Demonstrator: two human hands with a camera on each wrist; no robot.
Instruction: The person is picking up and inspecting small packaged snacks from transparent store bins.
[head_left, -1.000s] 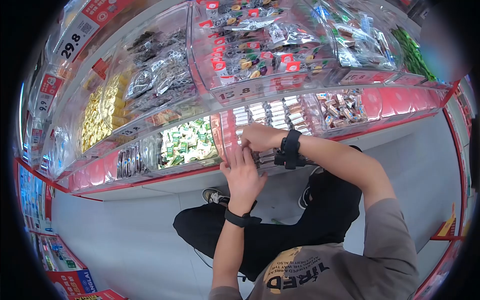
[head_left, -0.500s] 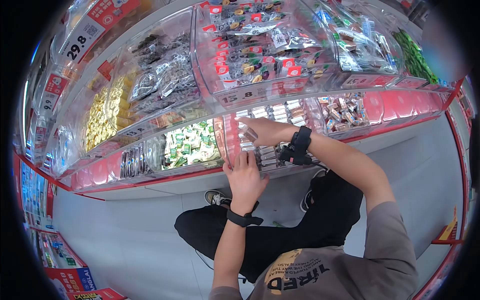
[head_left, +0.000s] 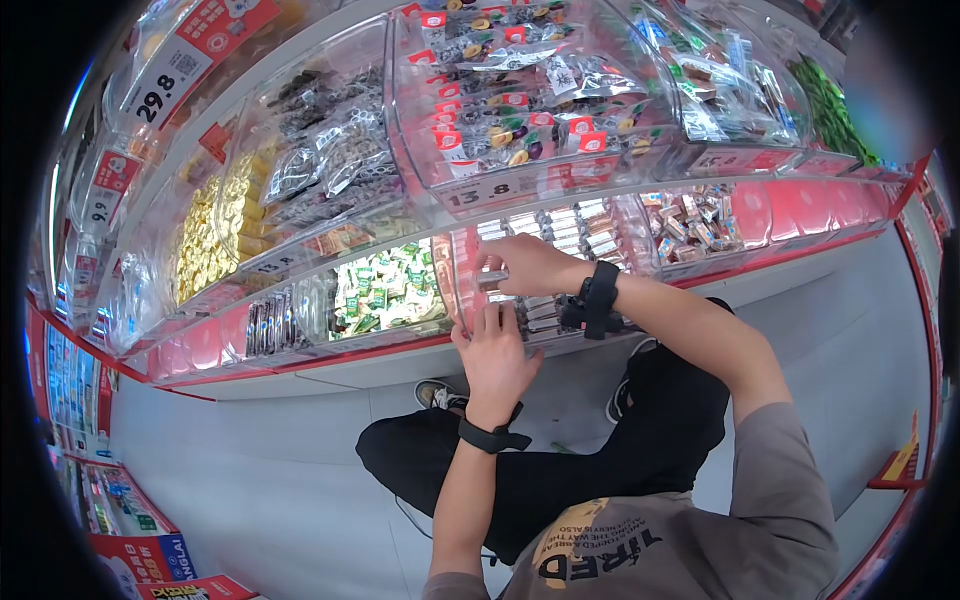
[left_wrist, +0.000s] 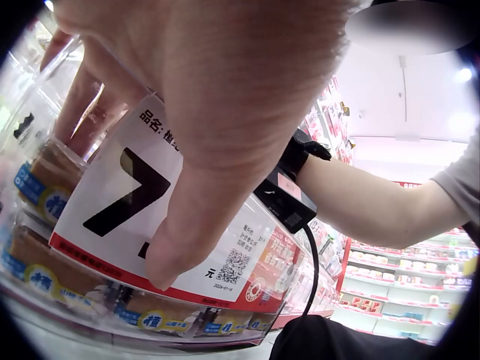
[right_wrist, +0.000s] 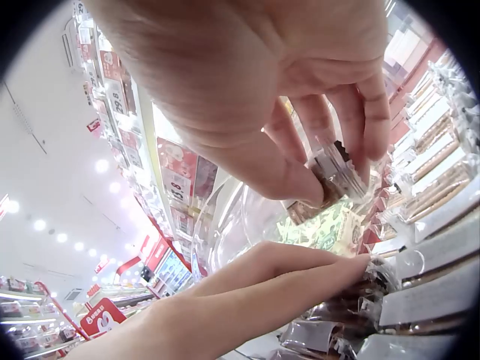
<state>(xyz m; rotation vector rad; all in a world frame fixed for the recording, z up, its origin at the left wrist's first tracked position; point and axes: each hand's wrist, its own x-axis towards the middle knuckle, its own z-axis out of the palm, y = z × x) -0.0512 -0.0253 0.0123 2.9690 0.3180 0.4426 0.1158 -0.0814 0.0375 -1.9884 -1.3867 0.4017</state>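
My right hand [head_left: 535,266] is over a clear bin of wrapped snack bars in the lower shelf row. Between its thumb and fingers it pinches a small brown snack bar [right_wrist: 330,184] in a clear wrapper. My left hand [head_left: 497,362] lies over the bin's front wall, fingers extended inside among the bars and thumb outside against the price label [left_wrist: 112,199]. Behind that wall, bars with blue and yellow labels [left_wrist: 161,316] show. White-labelled bars [right_wrist: 431,176] stand in neat rows at the right wrist view's right side.
Left of this bin is a bin of green-and-white wrapped sweets [head_left: 385,290]; on its right are loose brown packets [head_left: 690,220]. The upper shelf, with bagged dried fruit [head_left: 520,120] and a price strip [head_left: 480,192], overhangs the lower row. My knees [head_left: 410,445] are close below.
My right hand has lifted from low beside the left fingers, turned, and now holds the wrapped bar over the rows. The left hand stays at the bin's front edge.
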